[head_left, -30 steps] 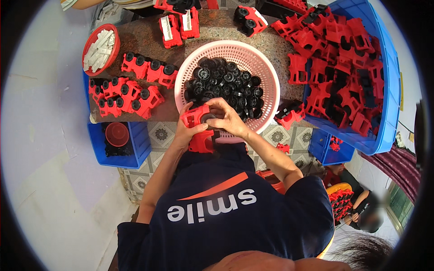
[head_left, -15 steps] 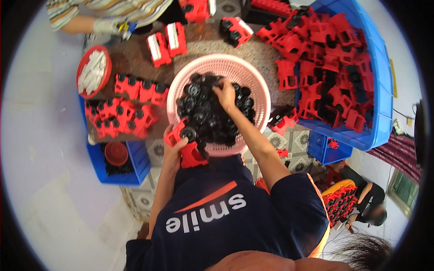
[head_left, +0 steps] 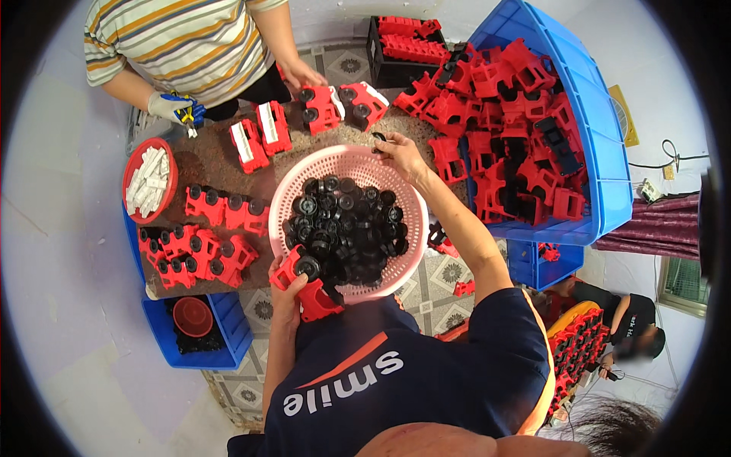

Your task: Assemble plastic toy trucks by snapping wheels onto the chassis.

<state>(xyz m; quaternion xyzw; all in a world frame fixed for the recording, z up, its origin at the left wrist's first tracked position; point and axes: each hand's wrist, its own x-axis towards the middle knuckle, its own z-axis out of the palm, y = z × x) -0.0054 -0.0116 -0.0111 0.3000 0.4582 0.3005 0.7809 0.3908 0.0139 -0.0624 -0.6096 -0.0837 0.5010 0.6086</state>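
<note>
In my left hand, closed around one side of it, is a red toy truck body with a black wheel on it. This hand stays at the near left edge of a pink perforated basket full of loose black wheels. Over the basket's far rim, my right hand pinches a small black toy wheel between thumb and fingers. The truck body's underside is hidden from view.
Red truck bodies fill a blue crate at right. Wheeled trucks stand on the left of the table, near a red bowl of white parts. Opposite, a person in a striped shirt has a gloved hand on pliers. Another person sits lower right.
My right hand has come up out of the wheels to the basket's far rim, a wheel in its fingers. The left hand still holds the truck body. Across the table, the person's bare hand reaches toward trucks.
</note>
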